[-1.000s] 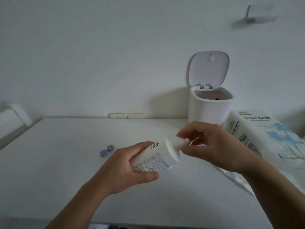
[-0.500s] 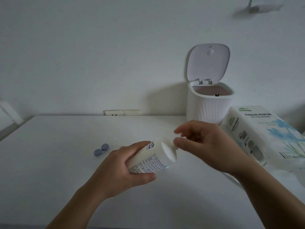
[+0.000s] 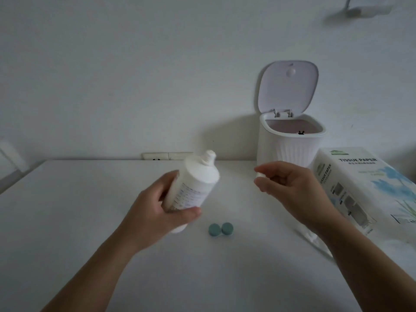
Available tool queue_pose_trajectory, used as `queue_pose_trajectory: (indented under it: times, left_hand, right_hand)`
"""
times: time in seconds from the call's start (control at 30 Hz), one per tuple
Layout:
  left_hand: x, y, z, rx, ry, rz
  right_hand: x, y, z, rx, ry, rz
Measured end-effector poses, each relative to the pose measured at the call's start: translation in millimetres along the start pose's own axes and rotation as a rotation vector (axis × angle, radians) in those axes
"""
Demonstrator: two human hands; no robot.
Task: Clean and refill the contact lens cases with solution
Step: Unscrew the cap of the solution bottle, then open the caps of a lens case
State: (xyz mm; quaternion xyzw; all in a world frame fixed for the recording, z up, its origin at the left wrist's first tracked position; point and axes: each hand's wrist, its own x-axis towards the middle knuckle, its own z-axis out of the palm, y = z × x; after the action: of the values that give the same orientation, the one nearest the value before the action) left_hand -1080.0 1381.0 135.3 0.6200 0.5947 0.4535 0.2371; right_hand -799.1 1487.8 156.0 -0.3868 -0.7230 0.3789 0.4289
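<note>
On the desk [image 3: 67,221] a bin [image 3: 290,149] with its lid up and a tissue box [image 3: 364,185] crowd the back right corner. Left hand [image 3: 155,212] wraps the uncapped bottle [image 3: 198,183], tilted; it could dribble early. Right hand [image 3: 290,188] pinches the cap [image 3: 258,175]. The lens case [image 3: 221,229] sits mid-desk, lids on, blocking any refill

A smooth white plastic bottle [image 3: 195,188] with a printed paper label is seen in the left grip [image 3: 157,212]. Just right of that grip, a matt teal plastic lens case [image 3: 220,229] is set on the smooth, matt white counter [image 3: 67,210]. Beyond the right grip [image 3: 286,188], ribbed white plastic forms the bin [image 3: 288,149]; beside it, the tissue pack [image 3: 364,188] is wrapped in glossy printed film.
</note>
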Motion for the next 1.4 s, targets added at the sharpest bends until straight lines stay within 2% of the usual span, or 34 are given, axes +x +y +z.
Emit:
queue_pose_trajectory:
  times: [0.07,0.17,0.27,0.4,0.53,0.97,1.13,1.23,1.3,1.33,1.4]
  left_hand:
    - [16,-2,-3,-0.097,0.057,-0.019]
    - [42,-10,-6,-0.168,0.150,-0.086]
    - [67,-22,-5,-0.202,0.190,-0.126]
    - [91,-40,-1,-0.212,0.248,-0.193]
    - [105,-56,0,-0.201,0.264,-0.259]
    - [114,-67,-1,-0.173,0.290,-0.309]
    - [105,-61,-1,-0.137,0.289,-0.323]
    - [89,-54,-3,0.047,0.429,-0.294]
    - [69,-46,0,0.137,0.496,-0.188]
    - [57,-41,3,0.143,0.446,-0.121]
    - [36,-29,12,0.208,0.182,-0.012]
  right_hand:
    - [8,14,3,-0.062,0.046,0.041]
    - [20,34,10,-0.287,0.058,0.051]
    - [32,49,16,-0.485,-0.006,0.038]
    - [46,65,28,-0.616,-0.106,0.028]
    - [54,73,42,-0.643,-0.156,0.040]
    - [66,72,55,-0.567,-0.121,0.140]
    - [48,66,46,-0.590,-0.042,0.041]
    - [27,58,38,-0.551,-0.141,-0.045]
    - [15,52,34,-0.509,-0.271,-0.059]
    - [10,49,33,-0.480,-0.332,-0.056]
    - [5,44,34,-0.435,-0.433,-0.055]
